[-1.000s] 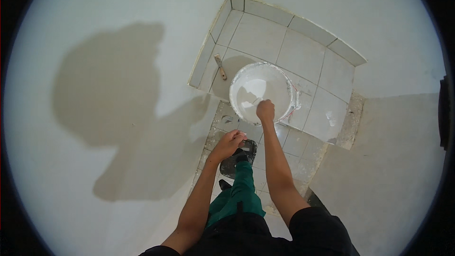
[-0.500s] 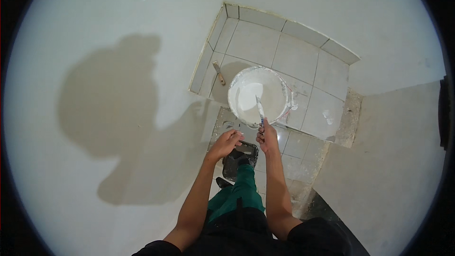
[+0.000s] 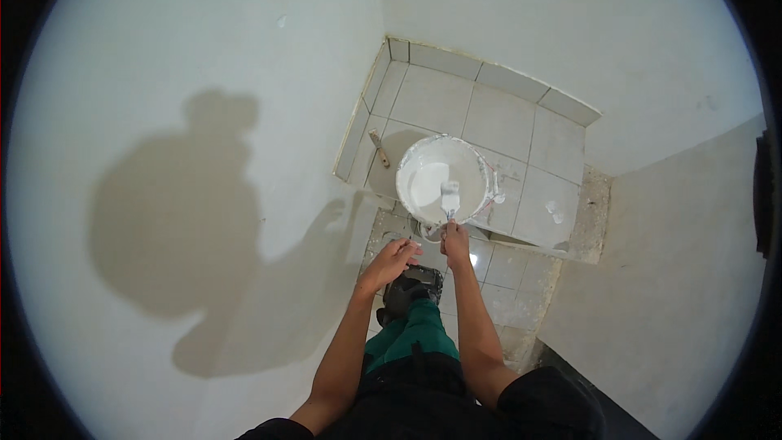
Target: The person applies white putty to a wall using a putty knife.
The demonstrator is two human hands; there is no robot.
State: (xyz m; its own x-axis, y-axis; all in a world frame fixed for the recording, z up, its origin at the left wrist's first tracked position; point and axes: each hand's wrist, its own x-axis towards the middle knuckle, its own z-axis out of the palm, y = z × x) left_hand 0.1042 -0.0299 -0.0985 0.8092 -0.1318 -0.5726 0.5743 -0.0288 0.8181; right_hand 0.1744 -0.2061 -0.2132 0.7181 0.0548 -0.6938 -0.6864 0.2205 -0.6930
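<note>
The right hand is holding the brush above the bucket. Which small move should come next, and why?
Perhaps the right hand should wipe the brush lightly on the near rim of the bucket: the brush head looks coated white, so it might drip, and that rim is close by.

Arms (image 3: 479, 322) reaching forward, right fingers (image 3: 445, 239) curled

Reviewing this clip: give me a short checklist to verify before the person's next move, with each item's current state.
1. Right hand gripping the paintbrush: ok.
2. Brush head over the bucket opening, as seen from above: ok.
3. Bucket upright on the tiled ledge: ok.
4. Putty knife lying clear of the bucket: ok.
5. Left hand free of objects: cannot tell; fingertips too small.
6. Brush free of drips: cannot tell.
</note>
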